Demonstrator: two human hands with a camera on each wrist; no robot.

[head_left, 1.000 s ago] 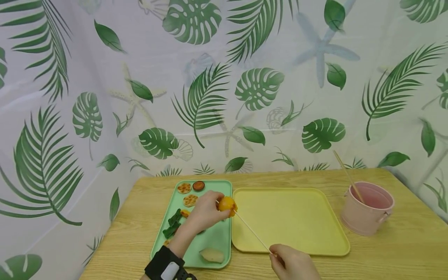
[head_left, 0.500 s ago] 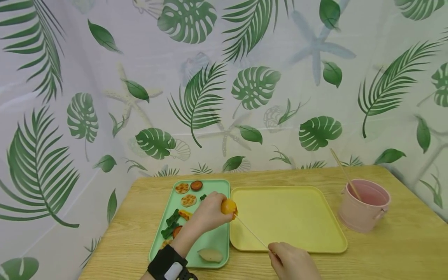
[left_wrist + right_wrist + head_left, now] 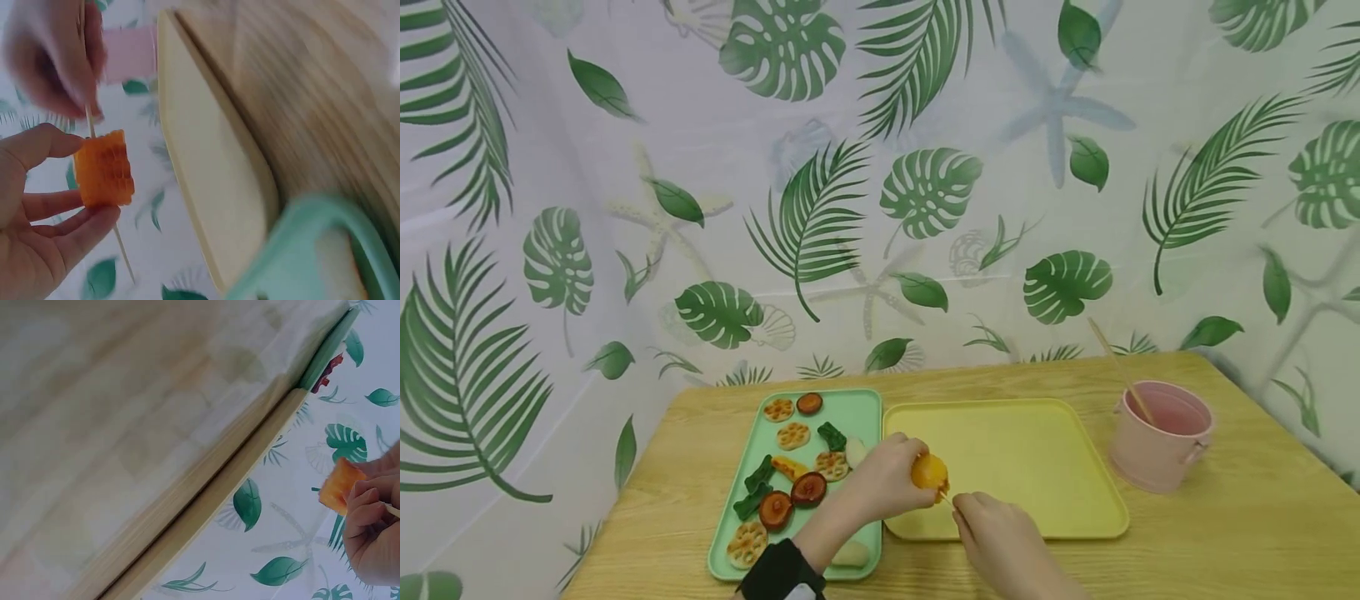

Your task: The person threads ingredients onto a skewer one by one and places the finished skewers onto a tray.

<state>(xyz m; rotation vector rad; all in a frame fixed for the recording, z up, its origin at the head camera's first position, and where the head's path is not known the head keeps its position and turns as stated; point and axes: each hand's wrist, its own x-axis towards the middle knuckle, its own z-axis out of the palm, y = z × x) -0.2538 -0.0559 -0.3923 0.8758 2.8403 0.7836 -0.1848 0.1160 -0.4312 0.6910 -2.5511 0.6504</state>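
Note:
Over the front left of the yellow tray [image 3: 1022, 467], my left hand [image 3: 887, 479] pinches a chunk of corn [image 3: 931, 472] between thumb and fingers. The corn looks orange, with ridged rows, in the left wrist view. A thin wooden skewer [image 3: 125, 253] runs through it and sticks out on the far side. My right hand [image 3: 1000, 533] grips the skewer close behind the corn, covering much of the stick. In the right wrist view the corn [image 3: 340, 486] shows just beyond my right fingers.
Left of the yellow tray lies a green tray [image 3: 842, 404] with lotus root slices [image 3: 747, 544], round reddish-brown slices [image 3: 808, 489], green leafy pieces [image 3: 831, 435] and pale pieces [image 3: 852, 554]. A pink bucket [image 3: 1153, 454] with a wooden stick [image 3: 1116, 362] stands at the right.
My left hand has carried the corn rightward, from the green tray's edge to over the yellow tray. The hands are much closer together, and the skewer has slid through the corn.

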